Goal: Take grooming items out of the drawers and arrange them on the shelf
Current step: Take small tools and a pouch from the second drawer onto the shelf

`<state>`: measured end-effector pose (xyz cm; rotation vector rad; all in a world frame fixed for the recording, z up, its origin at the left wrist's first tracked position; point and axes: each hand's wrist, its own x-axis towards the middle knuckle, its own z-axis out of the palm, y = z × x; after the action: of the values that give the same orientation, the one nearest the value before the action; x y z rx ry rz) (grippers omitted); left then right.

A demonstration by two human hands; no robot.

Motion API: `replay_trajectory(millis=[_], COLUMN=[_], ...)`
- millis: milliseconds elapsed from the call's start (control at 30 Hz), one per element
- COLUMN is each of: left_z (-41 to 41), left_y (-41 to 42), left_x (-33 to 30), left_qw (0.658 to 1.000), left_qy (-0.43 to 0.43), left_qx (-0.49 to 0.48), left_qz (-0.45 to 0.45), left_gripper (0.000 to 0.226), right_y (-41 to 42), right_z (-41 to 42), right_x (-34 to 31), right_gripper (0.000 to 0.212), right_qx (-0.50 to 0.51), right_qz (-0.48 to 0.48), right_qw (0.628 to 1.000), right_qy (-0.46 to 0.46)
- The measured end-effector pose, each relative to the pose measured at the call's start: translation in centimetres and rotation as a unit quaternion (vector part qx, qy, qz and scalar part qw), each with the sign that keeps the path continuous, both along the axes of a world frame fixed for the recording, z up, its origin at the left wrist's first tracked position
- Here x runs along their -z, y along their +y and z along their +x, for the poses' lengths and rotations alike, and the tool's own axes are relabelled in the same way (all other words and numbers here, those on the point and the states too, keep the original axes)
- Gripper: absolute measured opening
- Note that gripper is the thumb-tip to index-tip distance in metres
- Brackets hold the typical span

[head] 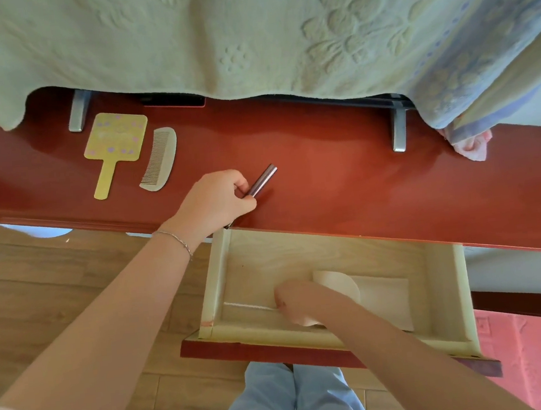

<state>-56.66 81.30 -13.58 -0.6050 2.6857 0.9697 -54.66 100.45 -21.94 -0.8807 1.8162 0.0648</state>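
Already on shelf (325,173): one mirror (115,147), one comb (159,159); left hand (209,204) fingers pinch tube (262,181).

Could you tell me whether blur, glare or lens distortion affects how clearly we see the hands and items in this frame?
Head view: the right hand in the drawer is motion-blurred, its grip unclear; the left hand holding the metallic tube is sharp; soft glare streaks the glossy red shelf; wide-angle distortion bows the shelf's edges; mirror and comb read clearly.
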Motion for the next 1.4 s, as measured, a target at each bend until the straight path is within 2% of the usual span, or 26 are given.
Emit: replay_trajectory(millis=[100, 233, 333, 400, 567, 767, 967, 1167, 1267, 1333, 1400], left_z=[-1.2, -2.5, -3.3, -3.7, -4.4, -4.9, -4.6, -4.1, -3.2, -2.1, -0.4], left_y=[-0.9, -2.5, -3.9, -4.6, -5.2, -5.3, -4.9, -4.5, -2.9, -0.2, 3.5], left_x=[0.0, 0.4, 1.0, 1.3, 1.6, 2.3, 2.9, 2.7, 1.3, 0.3, -0.1], left_qw=[0.999, 0.997, 0.994, 0.991, 0.987, 0.982, 0.979, 0.978, 0.969, 0.962, 0.959], left_qy=[0.014, 0.015, 0.007, 0.0, -0.011, 0.006, 0.029, 0.04, 0.13, 0.224, 0.265], left_qx=[-0.028, -0.069, -0.104, -0.129, -0.151, -0.173, -0.184, -0.17, -0.127, -0.061, 0.023], left_qz=[-0.012, -0.029, -0.039, -0.046, -0.053, -0.072, -0.082, -0.112, -0.168, -0.145, -0.093], left_gripper=[0.014, 0.018, 0.019, 0.02, 0.028, 0.026, 0.028, 0.036, 0.03, 0.018, 0.01], right_y=[-0.5, -1.3, -2.4, -3.7, -8.7, -12.2, -12.6, -11.7, -8.1, -4.1, 0.6], right_z=[-2.1, -6.0, -9.4, -11.2, -12.1, -11.4, -9.9, -9.8, -9.8, -10.0, -9.8], right_x=[-5.2, -9.8, -10.6, -10.2, -8.2, -7.3, -7.0, -7.8, -9.0, -9.8, -10.4], right_gripper=[0.023, 0.017, 0.014, 0.012, 0.021, 0.026, 0.023, 0.02, 0.016, 0.012, 0.008], right_qx=[0.068, 0.125, 0.231, 0.313, 0.37, 0.361, 0.283, 0.3, 0.343, 0.365, 0.37], right_qz=[-0.104, -0.191, -0.203, -0.201, -0.186, -0.204, -0.209, -0.22, -0.283, -0.31, -0.298], right_qw=[0.992, 0.97, 0.941, 0.916, 0.901, 0.899, 0.92, 0.913, 0.884, 0.87, 0.879], right_qy=[0.009, 0.079, 0.142, 0.148, 0.13, 0.142, 0.174, 0.166, 0.147, 0.115, 0.038])
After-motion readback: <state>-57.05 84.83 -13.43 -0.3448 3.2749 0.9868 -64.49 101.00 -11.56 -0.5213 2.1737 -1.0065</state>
